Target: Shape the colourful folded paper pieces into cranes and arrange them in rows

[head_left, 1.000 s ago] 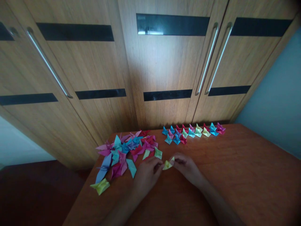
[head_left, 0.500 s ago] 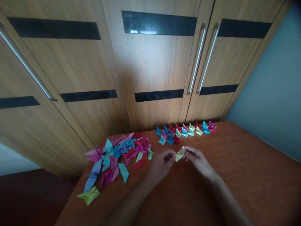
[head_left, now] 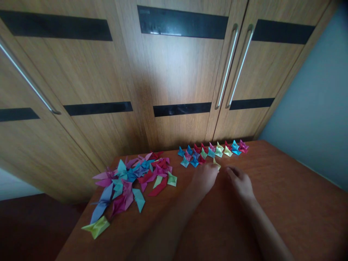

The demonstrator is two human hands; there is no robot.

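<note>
My left hand [head_left: 204, 178] is pinched on a small yellow folded paper piece [head_left: 216, 164], holding it just in front of the two rows of small folded paper pieces [head_left: 212, 152] at the table's far edge. My right hand [head_left: 240, 182] rests on the table right of it, fingers curled loosely, holding nothing I can see. A loose pile of larger coloured folded papers [head_left: 133, 177] lies to the left.
The brown wooden table [head_left: 285, 203] stands against wooden cupboard doors [head_left: 179, 79] with long metal handles. A yellow-green folded paper [head_left: 96, 227] lies near the table's left edge. A pale blue wall [head_left: 320, 108] is on the right.
Both hands moved forward toward the rows. The right hand let go of the yellow piece, which the left hand now carries alone. The camera turned right.
</note>
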